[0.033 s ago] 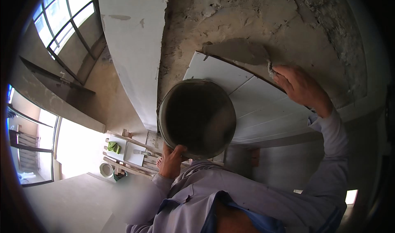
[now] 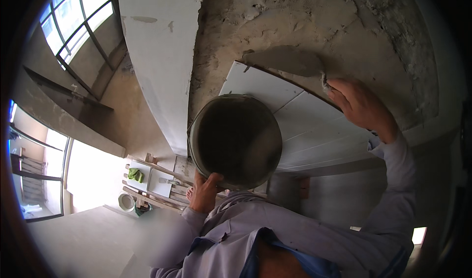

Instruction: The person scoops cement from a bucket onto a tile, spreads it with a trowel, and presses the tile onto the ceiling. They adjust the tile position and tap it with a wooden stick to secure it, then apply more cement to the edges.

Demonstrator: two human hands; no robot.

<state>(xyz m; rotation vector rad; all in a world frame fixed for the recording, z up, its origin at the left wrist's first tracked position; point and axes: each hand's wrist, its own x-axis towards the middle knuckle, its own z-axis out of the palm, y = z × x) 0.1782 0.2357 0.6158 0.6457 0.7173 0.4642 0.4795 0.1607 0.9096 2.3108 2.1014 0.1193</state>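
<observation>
My left hand (image 2: 203, 193) grips the near rim of a dark bucket (image 2: 195, 152), thumb over the edge. The bucket's mouth faces up toward me; its inside is too dark to tell what it holds. At the right, my right hand (image 2: 361, 103) is closed round the handle of a trowel (image 2: 290, 62). The trowel's grey blade lies against the rough plastered wall (image 2: 295, 22), just above the top edge of the white wall tiles (image 2: 265, 84). The bucket hides part of the tiles.
Left of the rough wall stands a smooth pale wall edge (image 2: 157, 47). Below at left are wooden planks (image 2: 162, 199) bearing white tiles, a green cloth (image 2: 135, 175) and a tool. A pale bucket (image 2: 126, 202) stands beside them. Windows (image 2: 73, 22) are at far left.
The trowel blade has turned very slightly against the wall, and my right wrist has dipped a little. My left hand and the bucket stay put.
</observation>
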